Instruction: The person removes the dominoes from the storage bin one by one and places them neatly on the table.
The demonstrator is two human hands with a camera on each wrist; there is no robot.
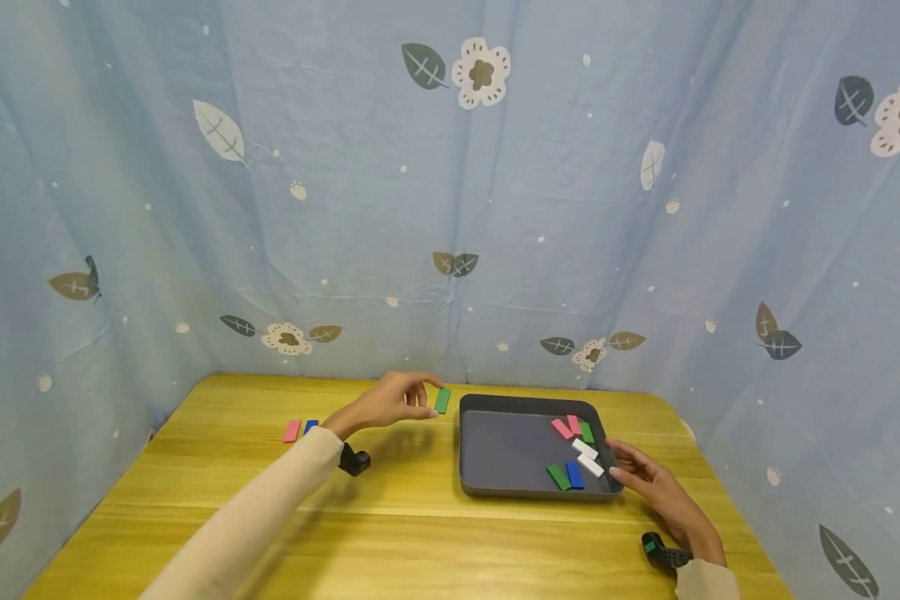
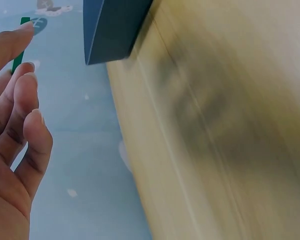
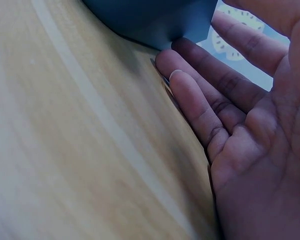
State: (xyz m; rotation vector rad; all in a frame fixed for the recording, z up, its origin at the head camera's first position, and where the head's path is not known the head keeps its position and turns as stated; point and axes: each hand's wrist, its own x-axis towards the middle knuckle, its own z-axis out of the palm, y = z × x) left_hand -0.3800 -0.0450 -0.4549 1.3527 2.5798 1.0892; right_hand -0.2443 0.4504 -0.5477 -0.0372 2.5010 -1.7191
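Note:
My left hand (image 1: 394,402) pinches a green block (image 1: 442,400) between thumb and fingertips, in the air just left of the dark grey tray (image 1: 495,492). In the left wrist view the same hand (image 2: 20,130) holds the green block (image 2: 19,57) edge-on, beside the tray's corner (image 2: 112,35). At the tray's right wall, my right hand (image 1: 660,492) rests with its fingers and thumb touching the rim. The right wrist view shows that hand (image 3: 250,115) with relaxed fingers against the outer wall of the tray (image 3: 155,22). Pink, green, white and blue blocks lie in the tray's right half.
On the wooden table (image 1: 390,542), a pink block (image 1: 292,431) and a blue block (image 1: 311,426) lie at the left, the blue one partly behind my left forearm. A patterned blue curtain (image 1: 360,208) hangs behind the table and at both sides.

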